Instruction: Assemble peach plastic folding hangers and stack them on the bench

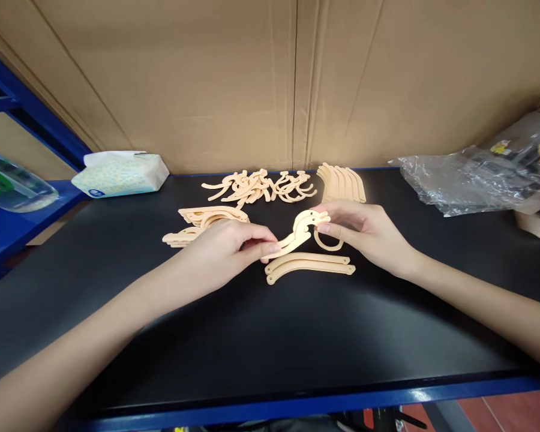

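Overlooking the black desk [297, 342], we have a clear plastic bag [441, 177] at its far right corner and a tissue pack [121, 174] at its far left. Along the far edge lie a loose pile [252, 186] of pale pieces and a row of strips [339, 183]. Our left hand [227, 249], before a stack [198, 213], and right hand [373, 231] pinch opposite ends of a curved piece [300, 227], well in from every edge; two long strips [308, 257] lie just nearer the front edge
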The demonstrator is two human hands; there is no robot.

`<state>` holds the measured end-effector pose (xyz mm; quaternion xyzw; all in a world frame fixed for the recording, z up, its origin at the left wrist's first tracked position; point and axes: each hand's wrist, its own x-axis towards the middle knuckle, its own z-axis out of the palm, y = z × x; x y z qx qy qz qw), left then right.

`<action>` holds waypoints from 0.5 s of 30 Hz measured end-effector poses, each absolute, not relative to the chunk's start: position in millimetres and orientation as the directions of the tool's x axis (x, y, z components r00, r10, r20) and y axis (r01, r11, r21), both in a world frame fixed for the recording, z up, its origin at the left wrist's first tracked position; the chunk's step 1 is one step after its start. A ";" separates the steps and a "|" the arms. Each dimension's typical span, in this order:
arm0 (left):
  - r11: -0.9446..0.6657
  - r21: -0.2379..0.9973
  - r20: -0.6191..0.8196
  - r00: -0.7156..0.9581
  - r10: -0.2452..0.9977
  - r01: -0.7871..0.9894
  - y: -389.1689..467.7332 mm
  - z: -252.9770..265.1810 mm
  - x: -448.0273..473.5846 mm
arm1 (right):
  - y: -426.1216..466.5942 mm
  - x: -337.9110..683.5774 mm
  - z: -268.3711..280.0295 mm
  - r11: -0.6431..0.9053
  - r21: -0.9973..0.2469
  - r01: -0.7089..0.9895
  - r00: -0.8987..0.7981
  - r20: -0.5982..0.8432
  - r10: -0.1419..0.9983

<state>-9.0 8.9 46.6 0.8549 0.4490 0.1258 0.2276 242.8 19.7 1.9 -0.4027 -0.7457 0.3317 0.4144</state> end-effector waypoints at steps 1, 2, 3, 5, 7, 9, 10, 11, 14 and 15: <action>-0.490 0.510 0.015 0.562 0.827 0.707 10.1 45.7 -9.5 | 20.4 242.8 1.3 0.432 -0.848 0.309 -0.326 0.332 0.885; -0.487 0.512 0.019 0.558 0.830 0.707 10.7 44.7 -9.7 | 21.0 242.6 0.9 0.413 -0.861 0.297 -0.322 0.317 0.892; -0.484 0.509 0.024 0.550 0.835 0.711 10.8 43.7 -9.5 | 21.4 242.4 0.6 0.397 -0.871 0.289 -0.318 0.304 0.898; -0.465 0.497 0.038 0.517 0.855 0.732 9.4 41.5 -8.3 | 21.8 241.5 0.7 0.373 -0.885 0.278 -0.308 0.286 0.908; -0.461 0.464 0.076 0.484 0.872 0.757 7.0 39.3 -6.7 | 21.9 240.3 1.3 0.358 -0.893 0.274 -0.297 0.276 0.914; -0.515 0.363 0.150 0.497 0.855 0.777 4.7 37.2 -5.5 | 22.1 239.2 1.5 0.349 -0.895 0.278 -0.291 0.268 0.918; -0.556 0.290 0.188 0.523 0.831 0.779 4.1 36.3 -5.1 | 22.3 238.8 1.3 0.347 -0.895 0.282 -0.290 0.265 0.920; -0.594 0.216 0.221 0.554 0.803 0.775 3.9 35.3 -4.9 | 22.6 238.5 1.0 0.345 -0.894 0.287 -0.290 0.263 0.920; -0.653 0.075 0.256 0.619 0.743 0.753 5.6 32.1 -4.6 | 23.9 238.2 -1.3 0.360 -0.884 0.299 -0.309 0.267 0.913; -0.661 0.053 0.254 0.629 0.734 0.749 6.5 30.9 -4.5 | 24.5 238.2 -2.3 0.375 -0.875 0.306 -0.317 0.277 0.907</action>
